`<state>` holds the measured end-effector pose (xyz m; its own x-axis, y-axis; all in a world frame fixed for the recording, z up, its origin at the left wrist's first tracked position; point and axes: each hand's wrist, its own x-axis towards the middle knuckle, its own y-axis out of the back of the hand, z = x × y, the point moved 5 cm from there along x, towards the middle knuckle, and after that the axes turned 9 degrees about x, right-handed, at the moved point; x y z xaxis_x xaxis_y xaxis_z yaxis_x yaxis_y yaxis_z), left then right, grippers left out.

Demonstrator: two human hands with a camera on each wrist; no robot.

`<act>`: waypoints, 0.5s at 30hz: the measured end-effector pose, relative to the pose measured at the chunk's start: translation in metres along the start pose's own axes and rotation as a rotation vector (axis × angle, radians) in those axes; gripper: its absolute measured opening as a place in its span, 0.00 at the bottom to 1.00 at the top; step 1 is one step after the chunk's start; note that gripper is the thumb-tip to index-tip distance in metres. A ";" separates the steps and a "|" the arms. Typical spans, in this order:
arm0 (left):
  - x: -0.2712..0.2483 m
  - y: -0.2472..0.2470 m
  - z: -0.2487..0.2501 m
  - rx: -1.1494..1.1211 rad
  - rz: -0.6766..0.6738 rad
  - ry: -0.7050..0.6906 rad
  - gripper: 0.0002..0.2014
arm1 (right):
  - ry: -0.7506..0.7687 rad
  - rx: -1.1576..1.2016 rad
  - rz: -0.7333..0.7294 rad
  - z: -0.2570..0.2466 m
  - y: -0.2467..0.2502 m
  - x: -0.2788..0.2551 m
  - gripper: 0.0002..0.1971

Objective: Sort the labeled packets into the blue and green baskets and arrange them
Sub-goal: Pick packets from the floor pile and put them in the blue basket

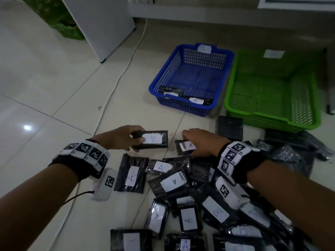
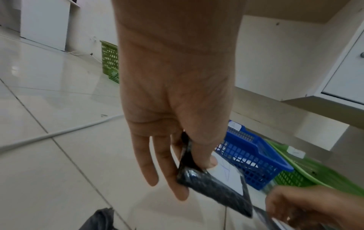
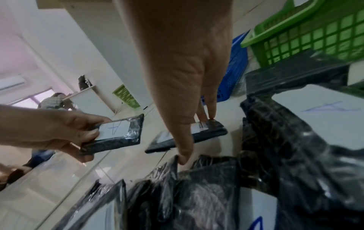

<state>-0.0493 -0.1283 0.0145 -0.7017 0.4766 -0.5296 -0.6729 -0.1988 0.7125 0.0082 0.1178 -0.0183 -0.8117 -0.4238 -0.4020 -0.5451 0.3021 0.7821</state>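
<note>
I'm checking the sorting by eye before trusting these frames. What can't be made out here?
- Green basket tag: head view, too blurred to read the letter.
- Packets in the blue basket: head view, near wall hides most; one A label shows.
- Face-down packet by the green basket: label hidden underneath.
- Right hand packet: right wrist view, fingers cover its letter.
- Pile: bottom edge crops it.

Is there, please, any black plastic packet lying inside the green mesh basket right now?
No, the green mesh basket shows only its bare lattice floor in the head view.
</note>
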 end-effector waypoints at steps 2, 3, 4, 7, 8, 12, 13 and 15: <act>-0.006 0.012 0.008 -0.084 0.148 0.034 0.12 | -0.004 0.047 0.086 -0.001 0.017 -0.009 0.32; -0.009 0.020 0.013 -0.129 0.233 0.034 0.14 | -0.009 0.072 0.110 -0.003 0.026 -0.013 0.34; -0.014 0.027 0.021 -0.182 0.319 0.030 0.14 | -0.010 0.100 0.121 -0.005 0.037 -0.019 0.35; -0.022 0.049 0.037 -0.333 0.535 0.062 0.12 | 0.003 0.137 0.157 -0.010 0.075 -0.036 0.35; -0.023 0.056 0.041 -0.369 0.585 0.078 0.13 | 0.009 0.124 0.185 -0.011 0.089 -0.041 0.34; -0.018 0.074 0.075 -0.391 0.659 0.120 0.18 | -0.034 0.070 0.342 -0.001 0.141 -0.063 0.34; -0.014 0.080 0.085 -0.379 0.671 0.107 0.19 | -0.061 0.082 0.397 0.006 0.150 -0.067 0.34; -0.008 0.092 0.105 -0.292 0.728 0.029 0.17 | -0.104 0.148 0.508 0.016 0.163 -0.077 0.36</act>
<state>-0.0815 -0.0601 0.1328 -0.9929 0.1184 0.0093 -0.0733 -0.6720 0.7370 -0.0214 0.2132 0.1322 -0.9933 -0.1083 -0.0410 -0.0956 0.5671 0.8181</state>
